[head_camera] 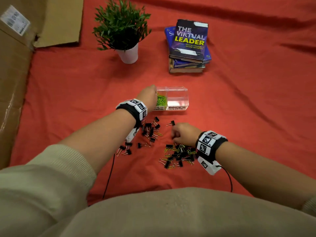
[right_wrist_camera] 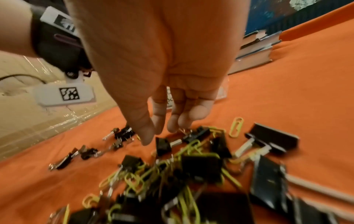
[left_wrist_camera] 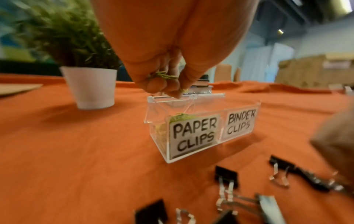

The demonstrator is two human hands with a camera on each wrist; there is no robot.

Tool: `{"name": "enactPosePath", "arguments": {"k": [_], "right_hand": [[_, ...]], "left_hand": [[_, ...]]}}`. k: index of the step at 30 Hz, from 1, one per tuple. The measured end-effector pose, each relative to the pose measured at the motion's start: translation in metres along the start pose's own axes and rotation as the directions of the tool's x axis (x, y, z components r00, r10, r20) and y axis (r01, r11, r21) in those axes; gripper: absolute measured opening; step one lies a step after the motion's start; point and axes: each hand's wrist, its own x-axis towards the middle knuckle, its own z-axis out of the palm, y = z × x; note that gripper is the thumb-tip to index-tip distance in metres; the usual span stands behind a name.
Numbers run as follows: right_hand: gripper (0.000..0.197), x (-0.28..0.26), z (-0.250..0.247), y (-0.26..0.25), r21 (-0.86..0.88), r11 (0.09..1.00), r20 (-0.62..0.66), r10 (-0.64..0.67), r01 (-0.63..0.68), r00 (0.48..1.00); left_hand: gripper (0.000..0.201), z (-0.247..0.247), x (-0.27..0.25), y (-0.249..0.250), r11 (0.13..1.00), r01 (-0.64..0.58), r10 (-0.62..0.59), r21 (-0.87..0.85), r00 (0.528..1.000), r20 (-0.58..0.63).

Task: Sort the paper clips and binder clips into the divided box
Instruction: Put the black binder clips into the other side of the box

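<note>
A clear divided box [head_camera: 177,90] stands on the red cloth, labelled PAPER CLIPS on the left and BINDER CLIPS on the right [left_wrist_camera: 240,125]. Green paper clips [head_camera: 161,100] fill its left compartment; the right one looks empty. My left hand [head_camera: 154,93] hovers over the left compartment, and in the left wrist view this hand [left_wrist_camera: 166,87] pinches a few green paper clips [left_wrist_camera: 165,76]. My right hand [head_camera: 173,135] hangs over a mixed pile of black binder clips and yellow-green paper clips [head_camera: 179,154]. In the right wrist view its loosely curled fingers [right_wrist_camera: 172,125] touch a binder clip's wire handle [right_wrist_camera: 184,131].
More binder clips [head_camera: 148,129] lie scattered under my left wrist, and one lone clip [head_camera: 171,123] sits nearer the box. A potted plant [head_camera: 123,28] and a stack of books [head_camera: 188,45] stand behind the box. Cardboard [head_camera: 15,65] borders the left side.
</note>
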Motion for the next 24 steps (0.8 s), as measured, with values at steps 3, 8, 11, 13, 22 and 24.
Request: {"name": "enactPosePath", "arguments": {"k": [3, 8, 11, 13, 22, 24], "right_hand": [[0.019, -0.002, 0.009, 0.010, -0.024, 1.000, -0.043, 0.011, -0.012, 0.999], [0.016, 0.001, 0.001, 0.025, -0.029, 0.996, -0.193, 0.079, -0.086, 0.978], [0.018, 0.001, -0.002, 0.031, -0.012, 0.995, -0.244, 0.089, -0.095, 0.966], [0.016, 0.000, 0.002, 0.028, -0.020, 0.999, -0.208, 0.031, -0.036, 0.978], [0.020, -0.008, 0.021, 0.019, -0.199, 0.978, -0.114, -0.085, 0.061, 0.990], [0.021, -0.008, 0.025, 0.017, -0.199, 0.978, -0.102, -0.087, 0.065, 0.991]], "left_hand": [[0.024, 0.003, 0.012, 0.004, 0.989, -0.080, 0.074, 0.126, 0.996, 0.051], [0.045, 0.004, -0.002, 0.007, 0.950, -0.239, 0.246, 0.199, 0.969, -0.010], [0.033, 0.013, -0.025, 0.004, 0.930, -0.302, 0.318, 0.208, 0.947, -0.046], [0.022, 0.024, -0.043, -0.001, 0.916, -0.348, 0.348, 0.201, 0.937, 0.038], [0.026, 0.064, -0.080, -0.026, 0.840, -0.412, 0.299, 0.352, 0.894, 0.334], [0.026, 0.068, -0.081, -0.025, 0.835, -0.399, 0.286, 0.378, 0.903, 0.321]]}}
